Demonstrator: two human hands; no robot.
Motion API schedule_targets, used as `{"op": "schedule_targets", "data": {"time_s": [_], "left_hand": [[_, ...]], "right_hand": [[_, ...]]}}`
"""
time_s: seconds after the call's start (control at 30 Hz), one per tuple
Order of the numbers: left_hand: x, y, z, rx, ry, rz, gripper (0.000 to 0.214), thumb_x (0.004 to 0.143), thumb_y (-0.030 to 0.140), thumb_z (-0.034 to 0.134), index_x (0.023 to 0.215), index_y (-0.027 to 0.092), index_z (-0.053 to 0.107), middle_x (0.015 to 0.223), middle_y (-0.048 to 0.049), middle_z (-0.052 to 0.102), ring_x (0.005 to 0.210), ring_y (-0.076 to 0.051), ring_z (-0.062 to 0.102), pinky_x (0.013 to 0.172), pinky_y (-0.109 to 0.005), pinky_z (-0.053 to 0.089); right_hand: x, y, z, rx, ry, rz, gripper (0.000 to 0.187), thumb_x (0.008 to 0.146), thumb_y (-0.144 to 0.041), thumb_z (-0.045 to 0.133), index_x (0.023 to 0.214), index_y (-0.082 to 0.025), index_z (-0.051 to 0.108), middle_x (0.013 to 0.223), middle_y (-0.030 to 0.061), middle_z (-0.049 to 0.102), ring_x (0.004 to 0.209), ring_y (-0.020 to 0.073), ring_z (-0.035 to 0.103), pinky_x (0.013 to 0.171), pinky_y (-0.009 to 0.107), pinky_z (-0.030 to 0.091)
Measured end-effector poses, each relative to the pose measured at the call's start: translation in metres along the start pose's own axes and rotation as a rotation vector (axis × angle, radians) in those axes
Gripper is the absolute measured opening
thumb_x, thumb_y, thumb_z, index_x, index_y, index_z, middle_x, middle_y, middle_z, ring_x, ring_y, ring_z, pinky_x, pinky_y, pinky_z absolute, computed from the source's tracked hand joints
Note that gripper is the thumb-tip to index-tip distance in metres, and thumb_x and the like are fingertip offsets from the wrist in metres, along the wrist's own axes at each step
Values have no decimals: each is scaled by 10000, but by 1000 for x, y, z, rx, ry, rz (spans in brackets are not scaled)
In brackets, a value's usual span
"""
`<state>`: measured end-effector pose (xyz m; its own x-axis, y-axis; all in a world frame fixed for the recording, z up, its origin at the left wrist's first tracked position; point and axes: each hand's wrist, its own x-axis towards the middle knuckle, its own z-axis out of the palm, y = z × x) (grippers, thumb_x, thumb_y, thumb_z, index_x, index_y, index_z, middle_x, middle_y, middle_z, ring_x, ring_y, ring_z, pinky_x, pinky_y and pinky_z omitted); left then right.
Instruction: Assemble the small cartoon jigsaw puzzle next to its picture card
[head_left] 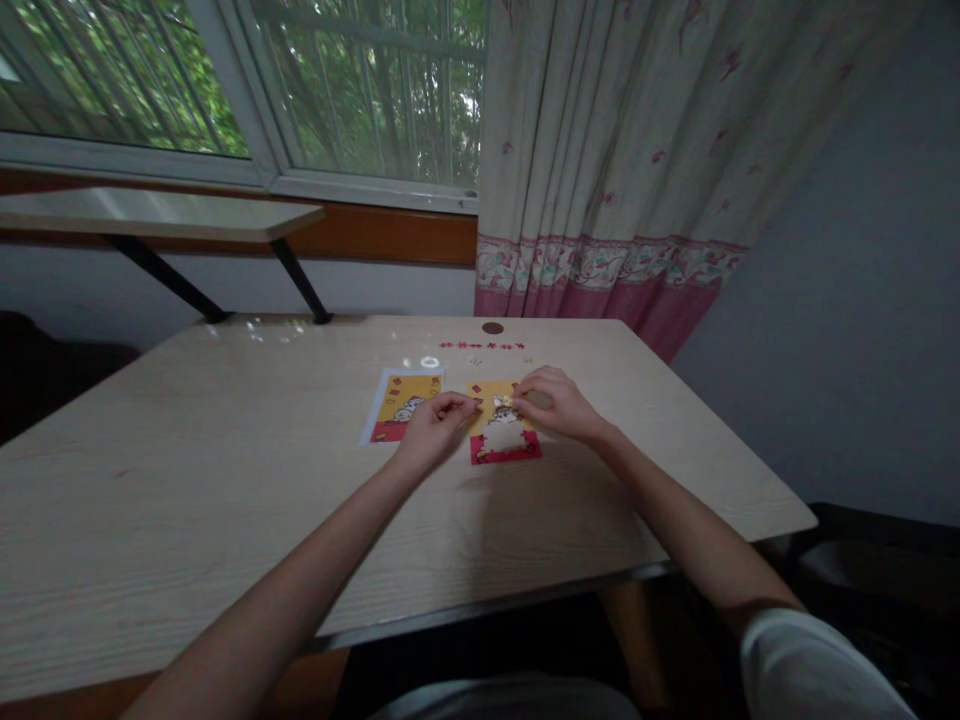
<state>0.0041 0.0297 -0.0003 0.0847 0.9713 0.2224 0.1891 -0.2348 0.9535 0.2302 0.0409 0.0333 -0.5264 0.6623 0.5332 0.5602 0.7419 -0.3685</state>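
A yellow and red card (pixel 484 452) with a cartoon figure and a pale patch in its lower half lies flat on the table between my hands. My left hand (pixel 435 425) is closed in a pinch at the card's left edge; whatever it may hold is too small to make out. Over the upper right of the card, my right hand (pixel 559 402) pinches thumb against fingers, with a tiny pale piece (pixel 508 401) at the tips. Partly behind my left hand is a similar yellow and red picture on a white-edged sheet (pixel 377 405).
A row of small red pieces (pixel 481 346) lies beyond the card, with tiny pale pieces (pixel 474 361) nearer. Behind them is a dark round disc (pixel 493 328) in the tabletop (pixel 225 480). A raised shelf (pixel 172 215) stands at the back left; a curtain (pixel 600 170) hangs behind.
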Motion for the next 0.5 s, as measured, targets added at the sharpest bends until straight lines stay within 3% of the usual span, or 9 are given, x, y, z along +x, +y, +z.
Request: {"op": "schedule_targets", "data": {"time_s": [0.13,0.23,0.37,0.5], "left_hand": [[0,-10,-12,202,-25,69,184,752,292,557,759,174,698,740,-50,697,684,-173,596,640,-296,438],[-3,-8,-17,409,-42,194,178,772,249,520,763,187,687,753,-52,694,684,-174,574,659,-313,416],[-10,1,-18,664,-105,387,183,803,216,490,779,178,667,774,-68,674,762,-207,552,738,-357,392],[-13,5,-18,768,-180,442,201,843,211,458,800,172,650,793,-67,662,793,-217,535,757,-358,387]], "right_hand": [[-8,20,-10,87,-181,79,112,815,-292,622,772,-204,676,808,36,686,801,177,596,802,327,423],[-13,29,-7,130,-284,93,107,808,-269,619,770,-194,686,806,33,688,792,167,601,798,313,427],[-13,32,1,113,-328,86,103,801,-258,629,782,-183,697,815,36,695,789,164,609,794,302,421],[-13,34,2,83,-342,64,113,801,-277,640,803,-182,701,842,37,701,821,169,616,821,310,405]]}}
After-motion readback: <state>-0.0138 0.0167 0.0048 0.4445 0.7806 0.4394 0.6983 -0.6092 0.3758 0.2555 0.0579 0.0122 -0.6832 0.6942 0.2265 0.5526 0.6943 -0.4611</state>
